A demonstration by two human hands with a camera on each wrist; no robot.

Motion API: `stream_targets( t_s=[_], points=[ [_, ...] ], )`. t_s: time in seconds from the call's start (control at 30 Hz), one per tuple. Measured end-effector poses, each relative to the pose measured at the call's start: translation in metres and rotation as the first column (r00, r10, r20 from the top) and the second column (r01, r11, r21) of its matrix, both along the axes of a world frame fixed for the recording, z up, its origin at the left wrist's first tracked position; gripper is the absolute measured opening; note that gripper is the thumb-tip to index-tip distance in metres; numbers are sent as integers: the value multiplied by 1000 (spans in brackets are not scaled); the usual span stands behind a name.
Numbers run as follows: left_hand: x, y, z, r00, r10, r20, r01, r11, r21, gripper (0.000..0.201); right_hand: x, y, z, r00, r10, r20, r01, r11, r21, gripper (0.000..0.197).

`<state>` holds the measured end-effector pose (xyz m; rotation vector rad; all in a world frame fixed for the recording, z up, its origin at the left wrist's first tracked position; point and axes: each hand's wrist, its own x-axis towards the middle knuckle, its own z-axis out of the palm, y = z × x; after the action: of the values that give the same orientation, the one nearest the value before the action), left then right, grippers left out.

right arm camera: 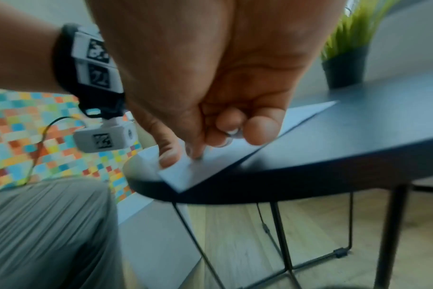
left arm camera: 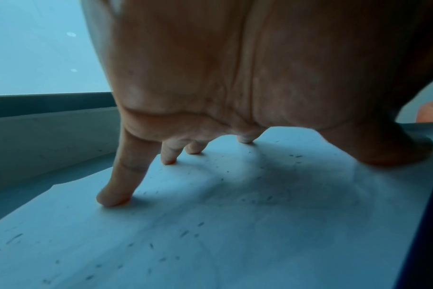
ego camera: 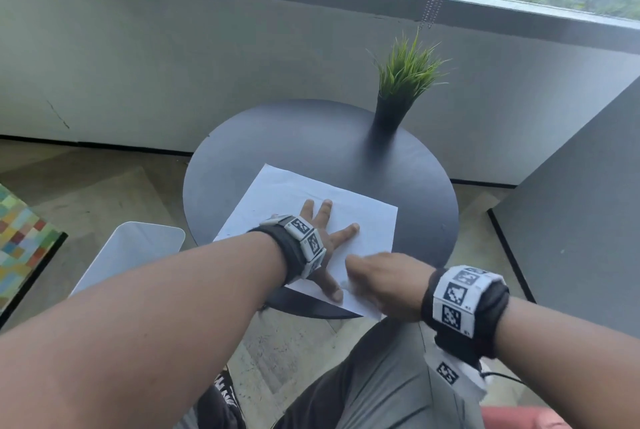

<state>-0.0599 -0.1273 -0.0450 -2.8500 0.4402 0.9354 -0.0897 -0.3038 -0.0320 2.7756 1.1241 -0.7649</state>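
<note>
A white paper sheet lies on a round dark table, its near corner reaching the table's front edge. My left hand presses flat on the sheet with fingers spread; in the left wrist view the fingertips and thumb touch the paper. My right hand is at the near corner with fingers curled. In the right wrist view the right hand pinches that corner of the paper between thumb and index finger, slightly blurred.
A potted green plant stands at the table's far right. A white bin sits on the floor to the left, beside a multicoloured checked surface. A grey partition rises on the right. My knee is under the table's near edge.
</note>
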Motion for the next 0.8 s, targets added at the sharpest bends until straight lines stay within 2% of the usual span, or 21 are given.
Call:
stream_targets(
  t_s=[0.13,0.2,0.27,0.3,0.33,0.43,0.5,0.57,0.63,0.67,0.73,0.8],
  points=[
    [-1,0,5,1000,-5,-5,5,1000,-11,133,36,-15,4,965,-219,145,214,976,48,26],
    [-3,-1,5,1000,2,-6,-2,1000,-10,133,24,-14,4,979,-151,134,146,988,50,24],
    [-4,-3,4,1000,13,-1,-13,1000,2,135,-2,-9,4,999,7,42,-9,1000,28,21],
    [-5,-3,4,1000,18,2,-18,1000,7,136,-8,-9,5,999,34,-20,-34,999,20,21],
    [-5,-4,3,1000,21,4,-21,1000,10,136,-3,-11,6,999,3,-35,-2,1000,13,23],
    [-5,-4,3,1000,14,14,-14,1000,-3,134,39,-23,6,957,-278,84,275,960,47,30],
    [-5,-3,2,1000,10,23,-10,1000,-6,134,47,-21,0,930,-341,139,335,940,67,26],
    [-6,-2,1,999,13,32,-13,1000,-3,135,35,-7,-5,963,-242,118,240,970,30,23],
    [-6,-1,-1,999,14,37,-13,1000,-14,136,22,2,-7,992,-108,63,108,994,-8,32],
    [-6,0,-1,999,14,39,-13,1000,-21,136,28,2,-5,991,-114,69,115,993,-11,28],
    [-5,0,-1,999,14,38,-13,1000,-23,136,53,-7,-4,965,-238,109,238,971,11,20],
    [-5,-1,1,999,10,37,-10,1000,-19,134,73,-17,-2,926,-352,139,353,935,17,29]
  ],
)
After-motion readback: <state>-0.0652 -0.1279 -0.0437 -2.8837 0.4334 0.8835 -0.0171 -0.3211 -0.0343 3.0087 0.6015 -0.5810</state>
